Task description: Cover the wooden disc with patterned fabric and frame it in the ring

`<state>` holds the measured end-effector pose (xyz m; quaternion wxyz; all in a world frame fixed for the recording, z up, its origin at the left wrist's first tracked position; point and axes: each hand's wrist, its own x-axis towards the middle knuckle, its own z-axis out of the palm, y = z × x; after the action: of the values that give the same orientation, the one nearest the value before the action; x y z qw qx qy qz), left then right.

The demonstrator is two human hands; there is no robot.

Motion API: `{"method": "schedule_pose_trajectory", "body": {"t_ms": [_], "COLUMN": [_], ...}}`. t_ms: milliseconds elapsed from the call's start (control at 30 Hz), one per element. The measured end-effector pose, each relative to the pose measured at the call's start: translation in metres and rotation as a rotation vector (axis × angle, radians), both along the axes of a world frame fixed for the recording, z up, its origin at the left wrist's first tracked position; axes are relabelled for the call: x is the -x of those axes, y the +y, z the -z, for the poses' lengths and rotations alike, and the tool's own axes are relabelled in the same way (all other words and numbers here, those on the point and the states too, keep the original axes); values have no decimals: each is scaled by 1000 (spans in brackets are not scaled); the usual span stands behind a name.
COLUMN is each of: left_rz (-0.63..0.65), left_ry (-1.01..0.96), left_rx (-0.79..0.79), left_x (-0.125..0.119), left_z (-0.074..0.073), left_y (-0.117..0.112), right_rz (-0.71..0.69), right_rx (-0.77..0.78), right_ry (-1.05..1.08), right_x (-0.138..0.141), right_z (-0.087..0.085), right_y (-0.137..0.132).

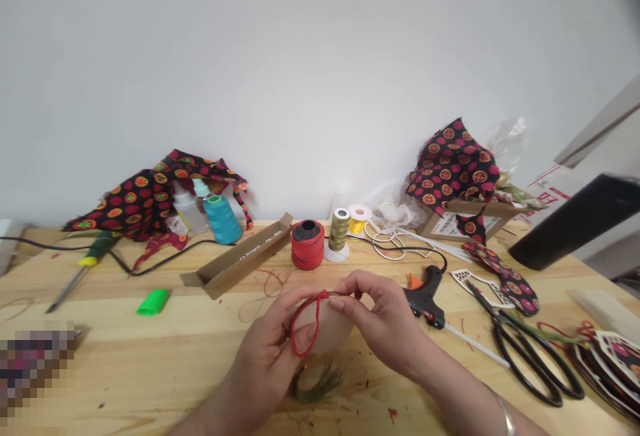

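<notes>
My left hand (273, 343) and my right hand (385, 319) meet over the wooden table (150, 369), both pinching a loop of red cord (306, 323). The left fingers hold the loop's lower left side. The right thumb and forefinger pinch the cord near its top, close to a small knot. A loose end of red cord (270, 286) trails back across the table toward a red spool (308, 245). Beneath my hands lies a greenish feather-like tuft (320, 383).
A black glue gun (425, 296) and black scissors (530, 349) lie right of my hands. Behind stand gold (340, 228), yellow (358, 219) and teal (223, 218) spools, a long cardboard box (240, 259), patterned fabric (150, 193), a screwdriver (80, 269) and a green cap (153, 302).
</notes>
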<state>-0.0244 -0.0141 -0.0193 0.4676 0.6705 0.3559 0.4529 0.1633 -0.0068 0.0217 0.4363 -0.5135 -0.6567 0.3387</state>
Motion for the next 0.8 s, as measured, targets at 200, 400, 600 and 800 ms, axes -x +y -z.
{"method": "schedule_pose_trajectory", "body": {"t_ms": [200, 400, 600, 800], "left_rz": [-21, 5, -21, -3], "left_ry": [54, 6, -17, -47], "left_rx": [-139, -33, 13, 97], "left_x": [1, -2, -2, -1], "left_z": [-5, -5, -5, -6], "left_y": [0, -1, -1, -2], "right_rz": [-1, -3, -6, -17], "right_rx": [-9, -20, -56, -68], "right_ry": [5, -5, -2, -16], "right_x": [1, 1, 0, -1], "right_z": [0, 0, -1, -2], "right_y": [2, 2, 2, 1]}}
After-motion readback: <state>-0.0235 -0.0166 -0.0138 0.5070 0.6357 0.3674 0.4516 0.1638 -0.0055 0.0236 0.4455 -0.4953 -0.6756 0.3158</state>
